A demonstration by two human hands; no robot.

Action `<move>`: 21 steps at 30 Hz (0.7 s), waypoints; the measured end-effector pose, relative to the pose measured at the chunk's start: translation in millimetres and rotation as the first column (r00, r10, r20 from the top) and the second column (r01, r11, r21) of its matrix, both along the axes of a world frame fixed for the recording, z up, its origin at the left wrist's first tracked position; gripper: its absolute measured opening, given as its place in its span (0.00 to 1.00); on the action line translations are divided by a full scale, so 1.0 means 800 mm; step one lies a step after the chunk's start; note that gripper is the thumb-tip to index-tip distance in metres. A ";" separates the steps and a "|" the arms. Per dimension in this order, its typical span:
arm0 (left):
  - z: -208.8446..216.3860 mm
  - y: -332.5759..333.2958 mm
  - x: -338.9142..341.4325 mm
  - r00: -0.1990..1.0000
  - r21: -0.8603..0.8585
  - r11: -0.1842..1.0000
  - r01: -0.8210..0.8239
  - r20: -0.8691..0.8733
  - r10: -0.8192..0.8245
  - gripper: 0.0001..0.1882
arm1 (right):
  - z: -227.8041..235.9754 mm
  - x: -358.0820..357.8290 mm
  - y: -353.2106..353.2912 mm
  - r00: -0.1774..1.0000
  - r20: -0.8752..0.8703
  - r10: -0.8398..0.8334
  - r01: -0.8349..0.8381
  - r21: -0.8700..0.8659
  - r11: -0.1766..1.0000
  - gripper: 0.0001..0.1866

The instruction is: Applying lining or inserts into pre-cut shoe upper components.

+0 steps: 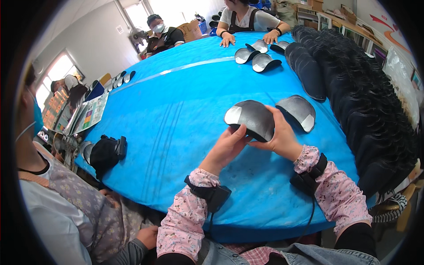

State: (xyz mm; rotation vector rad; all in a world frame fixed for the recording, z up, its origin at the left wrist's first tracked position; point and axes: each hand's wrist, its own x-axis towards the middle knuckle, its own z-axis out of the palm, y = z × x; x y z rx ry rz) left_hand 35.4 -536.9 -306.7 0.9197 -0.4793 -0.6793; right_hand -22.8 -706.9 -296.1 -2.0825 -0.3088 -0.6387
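Shell [255, 116], grey and curved — pinched by the left hand [229, 146] at its near edge and the right hand [285, 138] along its right side — is held left of the black stack [353, 79], with a second shell [297, 111] lying nearer that stack.

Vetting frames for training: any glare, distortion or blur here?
Head view throughout: bright white windows blow out; glossy pale strip on blue sheet-covered table catches glare; table edges look bowed, picture corners black; curved grey shell in the fingers looks fairly sharp.
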 end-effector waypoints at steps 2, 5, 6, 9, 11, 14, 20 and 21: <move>0.003 -0.009 -0.007 0.997 -0.071 0.997 0.010 -0.074 -0.015 0.28 | -0.004 0.002 -0.003 0.999 0.020 -0.030 0.031 -0.025 0.999 0.49; 0.006 -0.013 -0.012 0.999 0.055 0.998 -0.044 0.027 0.042 0.29 | -0.010 0.007 -0.011 0.991 0.117 -0.064 0.076 -0.093 0.993 0.49; 0.006 -0.016 -0.012 0.993 0.101 0.991 -0.090 0.084 0.081 0.27 | -0.009 0.007 -0.014 0.981 0.160 -0.106 0.130 -0.146 0.981 0.49; 0.000 -0.012 0.001 0.988 0.230 0.965 -0.123 0.124 0.096 0.24 | -0.010 0.016 -0.016 0.970 0.202 -0.133 0.177 -0.220 0.959 0.50; -0.004 -0.006 0.006 0.979 0.243 0.952 -0.188 0.122 0.162 0.23 | -0.009 0.018 -0.011 0.948 0.290 -0.131 0.220 -0.301 0.928 0.50; 0.000 0.012 0.013 0.959 0.182 0.946 -0.267 0.144 0.242 0.23 | -0.004 0.014 0.003 0.966 0.255 -0.045 0.125 -0.307 0.944 0.48; -0.029 -0.010 0.038 0.977 0.288 0.937 -0.197 0.141 0.162 0.26 | -0.029 0.007 -0.026 0.993 -0.116 -0.010 0.015 0.049 0.999 0.25; -0.030 -0.004 0.037 0.963 0.201 0.961 -0.190 0.231 0.142 0.27 | -0.036 0.010 -0.027 0.984 -0.179 0.009 0.007 0.090 0.996 0.23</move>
